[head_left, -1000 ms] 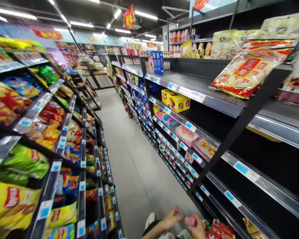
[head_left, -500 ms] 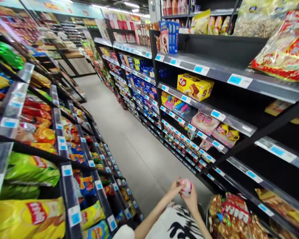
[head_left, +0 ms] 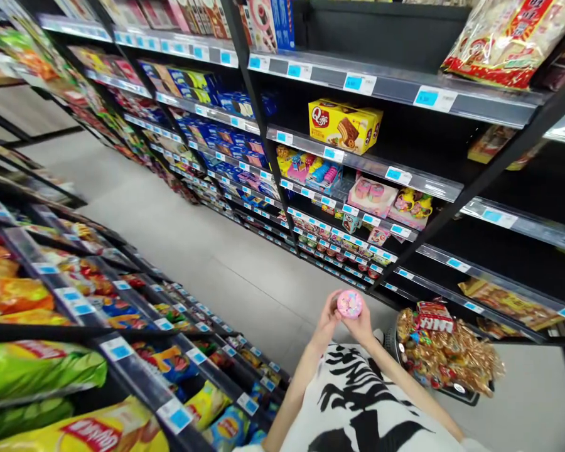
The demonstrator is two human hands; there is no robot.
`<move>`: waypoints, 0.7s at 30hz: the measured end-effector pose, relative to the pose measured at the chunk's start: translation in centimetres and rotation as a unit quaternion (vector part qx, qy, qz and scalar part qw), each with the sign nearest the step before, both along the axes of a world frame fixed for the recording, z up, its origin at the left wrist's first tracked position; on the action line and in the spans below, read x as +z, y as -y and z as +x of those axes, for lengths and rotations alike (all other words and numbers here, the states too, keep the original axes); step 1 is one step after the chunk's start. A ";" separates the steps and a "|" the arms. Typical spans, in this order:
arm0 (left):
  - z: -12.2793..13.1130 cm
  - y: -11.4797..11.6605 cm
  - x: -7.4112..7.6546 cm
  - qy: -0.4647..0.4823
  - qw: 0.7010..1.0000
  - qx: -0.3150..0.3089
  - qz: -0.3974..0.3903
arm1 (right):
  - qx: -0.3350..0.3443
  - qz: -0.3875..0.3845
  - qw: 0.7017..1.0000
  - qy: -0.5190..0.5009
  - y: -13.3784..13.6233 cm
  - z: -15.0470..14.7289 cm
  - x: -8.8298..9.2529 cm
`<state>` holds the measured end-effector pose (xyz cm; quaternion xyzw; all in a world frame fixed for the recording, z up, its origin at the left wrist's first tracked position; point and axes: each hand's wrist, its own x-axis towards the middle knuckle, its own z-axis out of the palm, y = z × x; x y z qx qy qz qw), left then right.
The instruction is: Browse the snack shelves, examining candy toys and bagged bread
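I hold a small round pink container point(head_left: 349, 304) with a sprinkle-patterned lid in front of me, low in the head view. My left hand point(head_left: 327, 323) grips its left side and my right hand point(head_left: 361, 325) cups it from below and the right. Both sets of fingers are closed round it. My black-and-white patterned top point(head_left: 358, 408) fills the bottom of the view beneath my arms.
A basket point(head_left: 445, 351) heaped with gold-wrapped sweets sits on the floor at my right. Dark shelves with blue price tags line the aisle's right side, holding a yellow box point(head_left: 346, 125) and pink packs point(head_left: 371, 196). Crisp bags point(head_left: 42, 370) fill the left shelves. Grey floor point(head_left: 207, 251) runs between.
My view has tilted down and turned right toward the shelves. My hands with the pink container have risen from the bottom edge toward the middle of the view.
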<state>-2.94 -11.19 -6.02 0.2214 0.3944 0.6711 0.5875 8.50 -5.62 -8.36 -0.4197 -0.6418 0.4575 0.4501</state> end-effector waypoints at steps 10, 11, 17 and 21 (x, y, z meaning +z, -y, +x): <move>-0.1 2.3 0.2 -0.020 0.999 0.020 -0.032 | -0.001 -0.010 0.998 0.065 1.5 -0.1 1.6; -0.1 2.4 0.2 -0.028 0.999 0.019 -0.029 | -0.001 -0.012 0.998 0.065 1.6 -0.1 1.6; -0.1 2.2 0.4 -0.043 0.999 -0.001 0.000 | 0.027 -0.011 0.998 0.052 1.8 1.0 2.0; -0.3 1.5 0.2 -0.043 0.999 0.013 0.005 | 0.055 0.000 0.998 0.038 1.9 1.6 2.8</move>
